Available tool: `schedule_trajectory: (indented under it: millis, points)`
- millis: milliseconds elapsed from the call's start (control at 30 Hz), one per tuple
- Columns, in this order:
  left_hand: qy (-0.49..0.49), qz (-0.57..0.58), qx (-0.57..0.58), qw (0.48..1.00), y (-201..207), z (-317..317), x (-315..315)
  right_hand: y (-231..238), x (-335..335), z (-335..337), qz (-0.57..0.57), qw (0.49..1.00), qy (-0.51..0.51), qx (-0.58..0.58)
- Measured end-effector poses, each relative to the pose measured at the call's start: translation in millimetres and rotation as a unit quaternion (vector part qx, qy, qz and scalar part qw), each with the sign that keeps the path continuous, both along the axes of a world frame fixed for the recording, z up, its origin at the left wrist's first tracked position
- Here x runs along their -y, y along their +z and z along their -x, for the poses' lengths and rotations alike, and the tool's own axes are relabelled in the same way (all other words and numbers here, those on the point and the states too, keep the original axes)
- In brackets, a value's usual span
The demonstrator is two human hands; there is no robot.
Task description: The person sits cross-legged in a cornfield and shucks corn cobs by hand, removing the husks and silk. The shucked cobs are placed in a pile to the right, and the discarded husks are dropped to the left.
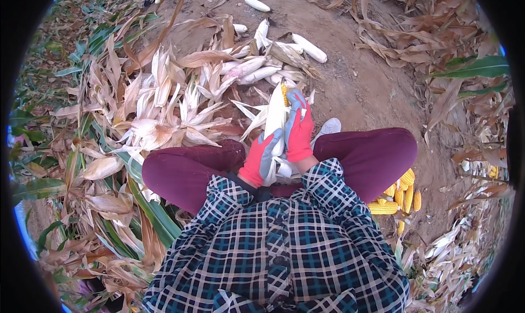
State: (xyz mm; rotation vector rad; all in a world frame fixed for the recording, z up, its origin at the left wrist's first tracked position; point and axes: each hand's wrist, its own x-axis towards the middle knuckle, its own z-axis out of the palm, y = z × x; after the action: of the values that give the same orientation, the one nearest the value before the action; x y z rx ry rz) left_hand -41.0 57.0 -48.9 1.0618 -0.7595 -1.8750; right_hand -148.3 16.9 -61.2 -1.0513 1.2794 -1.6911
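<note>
An ear of corn [276,116] stands out in front of me between my gloved hands, its pale husk partly pulled away. Yellow kernels show along the right side of its tip. My left hand [262,155], in a red and grey glove, is closed round the lower part of the ear. Higher up, my right hand [298,124], gloved alike, grips the ear's right side just below the bare kernels. Loose strips of husk hang around the ear's base and to its left.
Husked yellow cobs [402,195] lie in a heap beyond my right knee. Several white ears [309,47] rest on the bare soil ahead. Dry husks [175,110] pile up at the left, with green leaves [156,217] among them. Dry stalks and leaves [432,34] cover the far right.
</note>
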Motion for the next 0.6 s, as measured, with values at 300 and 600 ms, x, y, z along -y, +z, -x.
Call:
schedule_trajectory:
  millis: [300,600]
  points:
    - [0.055,-0.017,-0.347,0.936,-31.5,-17.1,23.9,-22.5,-17.3,1.9,0.026,0.979,0.163,-0.119]
    - [0.107,-0.082,-0.071,0.988,-71.4,-34.2,71.9,-5.7,-19.2,-6.7,-0.181,0.935,0.306,0.009]
